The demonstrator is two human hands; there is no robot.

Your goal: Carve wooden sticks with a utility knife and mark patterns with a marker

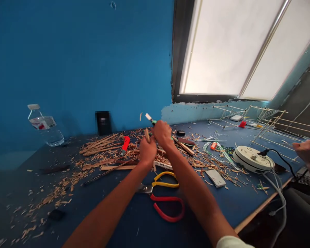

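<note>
My left hand [147,151] is closed around a short strip of pale wood [147,135], whose tip sticks up past the fingers. Just above and to the right, my right hand [162,132] grips a knife [148,117] with a white and green handle; its blade is hidden. The two hands are close together over a heap of wood shavings [162,156]. A curled shaving [141,116] hangs in the air left of the knife. Below my hands lie scissors [167,203] with one yellow and one red handle loop. A red box cutter [125,144] rests left of my left hand.
Wooden sticks [99,144] lie by the wall, near a water bottle [45,125]. Rightward are a sanding-block-like grey piece [216,178], a round power strip [248,155] with cables, and thin stick frames [268,127]. Another person's hands [308,144] show at the right edge.
</note>
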